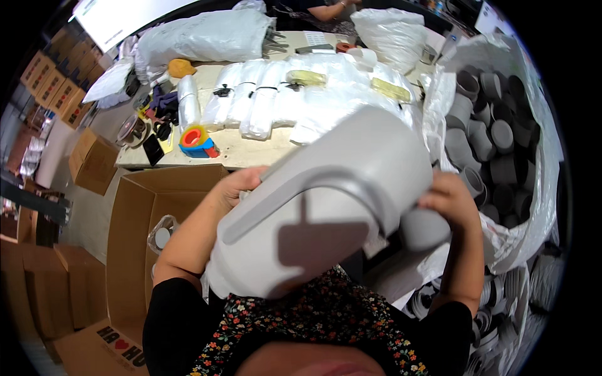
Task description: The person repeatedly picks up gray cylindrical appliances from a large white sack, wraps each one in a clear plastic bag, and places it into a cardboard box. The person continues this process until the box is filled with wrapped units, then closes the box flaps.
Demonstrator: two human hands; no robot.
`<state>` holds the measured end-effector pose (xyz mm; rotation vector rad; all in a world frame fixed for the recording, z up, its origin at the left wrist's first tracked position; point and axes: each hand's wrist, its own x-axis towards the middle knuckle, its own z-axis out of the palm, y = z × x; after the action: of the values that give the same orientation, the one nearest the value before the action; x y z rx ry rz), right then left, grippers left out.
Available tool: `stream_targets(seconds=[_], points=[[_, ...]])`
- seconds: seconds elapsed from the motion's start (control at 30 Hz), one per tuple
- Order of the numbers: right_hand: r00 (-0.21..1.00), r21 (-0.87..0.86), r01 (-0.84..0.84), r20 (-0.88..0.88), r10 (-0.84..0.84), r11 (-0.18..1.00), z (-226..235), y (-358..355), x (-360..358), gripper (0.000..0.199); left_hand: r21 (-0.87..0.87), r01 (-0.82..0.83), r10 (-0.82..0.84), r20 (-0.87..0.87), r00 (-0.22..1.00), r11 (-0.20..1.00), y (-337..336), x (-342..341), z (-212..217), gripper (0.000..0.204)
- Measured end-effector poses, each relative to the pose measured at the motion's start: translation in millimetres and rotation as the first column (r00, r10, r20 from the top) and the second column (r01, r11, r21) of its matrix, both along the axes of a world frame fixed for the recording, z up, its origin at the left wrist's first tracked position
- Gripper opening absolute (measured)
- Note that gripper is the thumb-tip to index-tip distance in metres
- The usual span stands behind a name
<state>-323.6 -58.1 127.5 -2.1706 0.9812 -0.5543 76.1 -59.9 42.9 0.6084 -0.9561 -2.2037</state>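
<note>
A large pale grey plastic jug (351, 163) with a long, curved, darker grey handle fills the middle, tilted with its upper end to the right. My left hand (241, 185) grips its left side, the fingers partly hidden behind it. My right hand (451, 197) is closed at the jug's right end, its fingertips against the edge. Just below that hand is a smooth grey cup-like piece (426, 229), slightly blurred; whether it is joined to the jug I cannot tell. A dark shadow falls across the jug's side.
An open cardboard box (132, 213) stands at my left, with clear-wrapped pieces inside. On the table (251, 151) lie bundles of plastic bags (260, 106) and a tape dispenser (197, 143). A big white sack (539, 188) of grey cups stands right. A person (329, 11) is across the table.
</note>
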Motion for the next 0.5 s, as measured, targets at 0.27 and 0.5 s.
stream_targets(seconds=[0.27,0.5], points=[[0.945,-0.023,0.068,0.322,-0.057,0.997,-180,41,44,0.035,0.045,-0.603,0.603,0.011,0.798,0.797,-27,34,-41,0.04],[0.893,-0.449,-0.213,0.271,0.359,0.868,-253,111,108,0.022,-0.313,-0.502,0.564,0.152,0.811,0.806,-7,-11,-106,0.039]])
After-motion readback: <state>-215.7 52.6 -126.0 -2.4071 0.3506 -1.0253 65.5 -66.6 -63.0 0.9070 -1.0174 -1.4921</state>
